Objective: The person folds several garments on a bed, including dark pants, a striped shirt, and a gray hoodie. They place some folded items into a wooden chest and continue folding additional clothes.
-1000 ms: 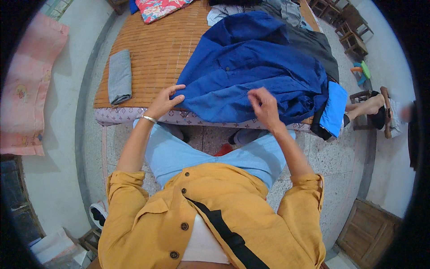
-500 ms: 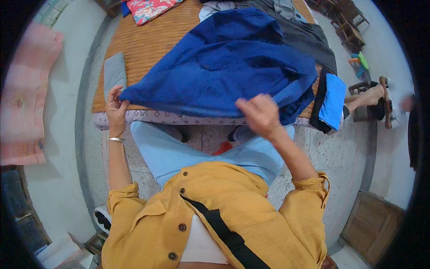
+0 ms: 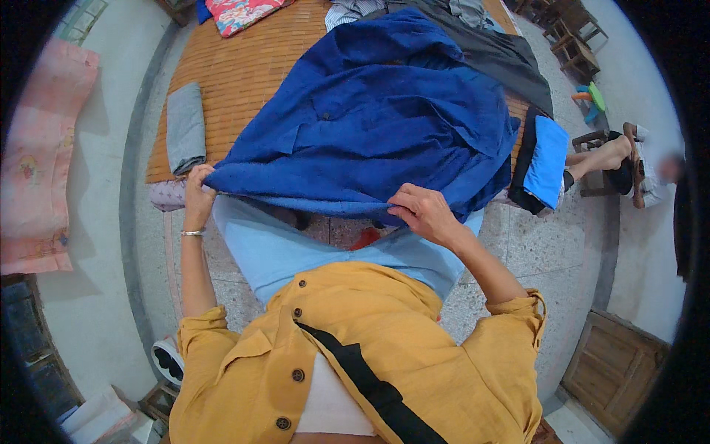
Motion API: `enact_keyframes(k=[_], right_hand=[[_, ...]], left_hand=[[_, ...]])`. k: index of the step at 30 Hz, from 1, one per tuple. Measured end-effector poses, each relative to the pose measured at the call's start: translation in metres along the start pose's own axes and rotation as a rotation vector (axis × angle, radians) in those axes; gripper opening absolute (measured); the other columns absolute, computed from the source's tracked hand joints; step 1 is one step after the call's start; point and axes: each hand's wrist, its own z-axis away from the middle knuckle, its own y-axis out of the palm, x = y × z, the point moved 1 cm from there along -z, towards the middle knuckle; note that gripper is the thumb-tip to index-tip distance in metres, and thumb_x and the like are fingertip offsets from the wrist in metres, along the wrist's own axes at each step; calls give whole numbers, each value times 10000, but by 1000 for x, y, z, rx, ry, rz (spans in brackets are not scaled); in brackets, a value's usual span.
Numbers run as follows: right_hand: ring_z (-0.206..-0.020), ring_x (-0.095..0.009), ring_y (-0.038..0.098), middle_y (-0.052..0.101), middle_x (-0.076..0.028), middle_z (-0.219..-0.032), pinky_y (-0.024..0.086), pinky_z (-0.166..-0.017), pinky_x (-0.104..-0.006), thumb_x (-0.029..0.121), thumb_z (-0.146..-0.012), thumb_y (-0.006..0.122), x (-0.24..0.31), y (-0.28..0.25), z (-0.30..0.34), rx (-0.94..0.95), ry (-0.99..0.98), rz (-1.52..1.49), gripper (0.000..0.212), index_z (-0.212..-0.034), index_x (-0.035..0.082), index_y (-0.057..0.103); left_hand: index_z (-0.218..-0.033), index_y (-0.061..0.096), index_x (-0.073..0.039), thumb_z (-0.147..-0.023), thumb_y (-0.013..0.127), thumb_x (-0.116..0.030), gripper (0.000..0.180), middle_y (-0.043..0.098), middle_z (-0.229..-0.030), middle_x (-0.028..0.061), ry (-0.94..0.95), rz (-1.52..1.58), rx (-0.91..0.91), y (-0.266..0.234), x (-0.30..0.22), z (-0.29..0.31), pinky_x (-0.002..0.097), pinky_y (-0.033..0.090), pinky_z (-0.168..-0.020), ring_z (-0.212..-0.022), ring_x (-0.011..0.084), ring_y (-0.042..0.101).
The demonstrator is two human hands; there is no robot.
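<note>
A dark blue jacket [image 3: 355, 140] with a pocket flap lies spread and rumpled over the near side of the bed, its lower edge hanging over the bed's front. At the left corner of that edge, my left hand [image 3: 198, 194] is closed on the cloth. Further right along the same edge, my right hand [image 3: 425, 211] pinches the hem between thumb and fingers. The hem runs stretched between both hands, above my knees. Just beyond my left hand lies a folded grey cloth [image 3: 185, 126].
The bed has a slatted bamboo mat [image 3: 244, 74]. A folded bright blue garment [image 3: 546, 163] lies on black cloth at its right edge. Dark grey clothes [image 3: 510, 63] and a red floral piece [image 3: 240, 13] lie farther back. A person's legs [image 3: 603, 155] show at right beside stools.
My right hand has come down to the hem and taken hold of it. My left hand has drawn its corner slightly toward me, and the jacket's edge now hangs nearer my lap.
</note>
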Motion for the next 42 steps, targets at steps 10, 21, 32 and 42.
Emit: enact_keyframes(k=[10, 21, 32, 42], right_hand=[[-743, -332, 608, 623, -141, -752, 493, -637, -434, 184, -697, 643, -84, -30, 30, 358, 295, 673, 115, -731, 77, 620], [-708, -251, 617, 640, -104, -870, 487, -609, -311, -41, -702, 581, 49, -174, 32, -835, -290, 658, 292, -977, 53, 601], [-729, -401, 587, 585, -244, -772, 452, -624, -449, 122, -856, 522, 62, 53, 5, 44, 188, -497, 183, -976, 2, 592], [-932, -313, 596, 613, -192, -1025, 467, -800, -374, 148, -824, 573, 93, 59, -19, 300, -186, -704, 279, -1067, 12, 594]], left_hand=[[-837, 605, 8, -637, 494, 92, 244, 625, -793, 78, -291, 74, 9, -11, 29, -24, 257, 440, -672, -722, 140, 565], [-1074, 549, 65, -795, 487, 93, 287, 592, -1014, 122, -151, 372, -531, -51, -52, -144, 304, 492, -832, -906, 184, 583], [-1185, 480, -25, -739, 605, -100, 470, 524, -1138, 148, 216, 8, -137, 79, -87, -77, 363, 337, -975, -1087, 289, 480], [-1086, 587, -153, -705, 689, -333, 433, 362, -1327, 182, 448, -93, 640, 132, -180, -8, 467, 239, -1030, -1267, 399, 238]])
